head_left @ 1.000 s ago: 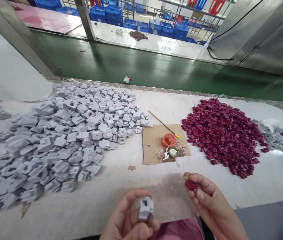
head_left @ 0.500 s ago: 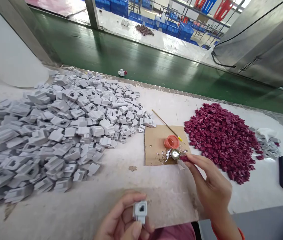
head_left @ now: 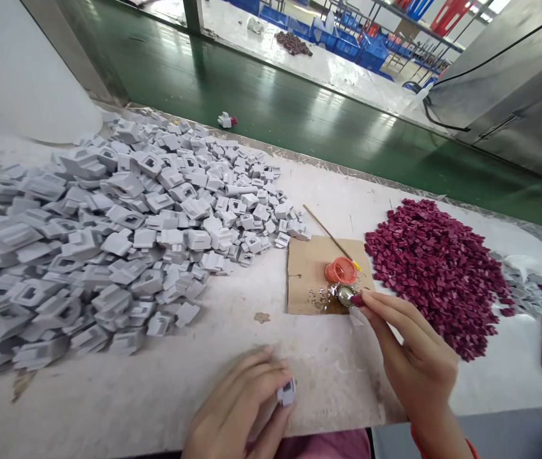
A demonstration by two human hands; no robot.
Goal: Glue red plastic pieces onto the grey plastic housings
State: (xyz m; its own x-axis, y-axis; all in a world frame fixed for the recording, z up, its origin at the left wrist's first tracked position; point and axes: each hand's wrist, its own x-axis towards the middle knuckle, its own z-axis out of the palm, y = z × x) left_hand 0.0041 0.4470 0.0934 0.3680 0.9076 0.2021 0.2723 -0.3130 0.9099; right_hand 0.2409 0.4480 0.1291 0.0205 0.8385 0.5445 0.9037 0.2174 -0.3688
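The right hand (head_left: 414, 350) pinches a dark red piece (head_left: 358, 299) at the little round cap (head_left: 346, 295) on the brown card (head_left: 307, 261), and the left hand (head_left: 242, 408) holds a gray piece (head_left: 286, 392) low over the white table (head_left: 233, 325).

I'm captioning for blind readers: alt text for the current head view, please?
Right hand holds a maroon piece at a round cap on cardboard; left hand grips a gray part. Gray pile left, maroon pile right.

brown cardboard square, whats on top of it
A small orange cup, a round metallic cap, wet spots and part of a thin yellow-tipped stick. The cardboard beneath the cup is hidden.
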